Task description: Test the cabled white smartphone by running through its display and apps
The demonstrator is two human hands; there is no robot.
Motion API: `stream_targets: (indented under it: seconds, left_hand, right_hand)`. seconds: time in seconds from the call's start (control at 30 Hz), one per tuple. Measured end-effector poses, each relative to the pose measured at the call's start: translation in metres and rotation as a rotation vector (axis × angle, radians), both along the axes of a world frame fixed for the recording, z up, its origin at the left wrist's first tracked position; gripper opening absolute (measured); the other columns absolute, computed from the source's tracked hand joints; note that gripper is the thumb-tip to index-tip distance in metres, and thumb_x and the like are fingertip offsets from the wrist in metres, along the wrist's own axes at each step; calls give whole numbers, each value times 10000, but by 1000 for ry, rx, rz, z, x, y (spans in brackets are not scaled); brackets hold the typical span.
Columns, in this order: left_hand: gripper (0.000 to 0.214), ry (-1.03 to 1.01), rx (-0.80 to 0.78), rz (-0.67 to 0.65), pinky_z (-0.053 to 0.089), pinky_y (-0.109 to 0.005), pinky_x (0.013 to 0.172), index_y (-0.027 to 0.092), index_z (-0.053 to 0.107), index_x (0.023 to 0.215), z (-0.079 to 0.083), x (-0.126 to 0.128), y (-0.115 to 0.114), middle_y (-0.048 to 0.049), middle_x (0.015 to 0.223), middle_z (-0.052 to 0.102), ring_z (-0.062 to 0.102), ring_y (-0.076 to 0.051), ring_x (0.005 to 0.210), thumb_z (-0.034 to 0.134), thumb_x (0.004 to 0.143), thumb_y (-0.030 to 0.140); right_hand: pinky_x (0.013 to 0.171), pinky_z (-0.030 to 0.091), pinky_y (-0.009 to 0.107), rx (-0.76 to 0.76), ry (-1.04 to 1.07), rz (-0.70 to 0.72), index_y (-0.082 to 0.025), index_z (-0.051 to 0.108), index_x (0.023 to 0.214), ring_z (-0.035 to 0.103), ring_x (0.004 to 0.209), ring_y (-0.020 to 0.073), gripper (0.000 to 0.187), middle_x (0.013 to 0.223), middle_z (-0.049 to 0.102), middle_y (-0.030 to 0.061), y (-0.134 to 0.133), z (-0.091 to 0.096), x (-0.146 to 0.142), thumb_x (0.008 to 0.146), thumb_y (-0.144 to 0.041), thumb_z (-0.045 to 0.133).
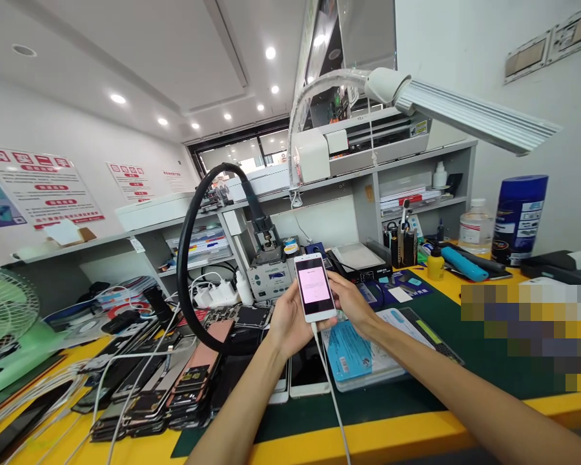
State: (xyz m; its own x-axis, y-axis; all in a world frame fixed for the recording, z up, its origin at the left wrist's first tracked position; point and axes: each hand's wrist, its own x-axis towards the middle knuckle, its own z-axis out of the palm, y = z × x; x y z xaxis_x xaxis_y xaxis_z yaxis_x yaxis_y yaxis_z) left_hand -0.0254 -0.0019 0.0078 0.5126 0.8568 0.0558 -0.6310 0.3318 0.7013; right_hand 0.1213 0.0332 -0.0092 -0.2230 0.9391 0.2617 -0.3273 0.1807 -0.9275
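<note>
A white smartphone is held upright in front of me, its lit screen showing a pink-white box too small to read. My left hand is wrapped round its left side and underside. At the right edge, my right hand grips the phone too, with some fingers hidden behind it. A white cable plugs into the phone's bottom end and runs down over the table edge. Under my hands lie a white-framed phone and a blue-and-white package on the green mat.
Stacks of phone screens and loose white cables cover the left side. A black hose loops beside the rework station. A lamp hangs overhead. Bottles, including a blue can, stand at right; a green fan stands far left.
</note>
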Motion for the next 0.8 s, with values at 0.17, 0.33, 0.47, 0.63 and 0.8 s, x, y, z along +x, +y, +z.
stream_targets:
  seconds: [0.17,0.33,0.47,0.63,0.8]
  left_hand:
    - [492,15,10,33,556,-429,778,126,594,1269,2,2,-2,-177,1107,691,685,-293,949,421,968,475]
    - [525,1,24,3,561,-417,762,140,570,1310,2,3,-5,-181,1112,686,688,-293,943,396,969,498]
    - [528,5,33,-27,565,-416,747,145,554,1335,1,4,-5,-185,1120,682,690,-296,937,388,970,489]
    - [532,-9,29,-29,569,-412,727,128,557,1332,-3,3,-3,-194,1126,681,693,-303,931,400,964,477]
    - [546,-11,24,7,571,-414,711,116,562,1328,-6,2,-2,-202,1134,678,693,-316,930,412,953,484]
  right_hand:
    - [488,396,189,-7,-2,-19,-208,670,1219,505,552,95,434,732,640,-9,2,1,0,817,-326,558]
    - [450,363,193,-10,7,-90,-172,673,1156,442,486,84,424,643,553,-31,7,3,4,783,-359,597]
    - [533,433,219,24,9,-137,-150,692,861,509,592,115,286,708,608,15,7,6,7,763,-411,631]
    - [540,429,224,61,-18,-159,-142,672,748,506,604,119,247,697,610,19,5,7,8,737,-388,644]
    - [554,456,232,82,-54,-185,-146,682,788,552,620,130,243,681,626,19,6,5,9,778,-377,607]
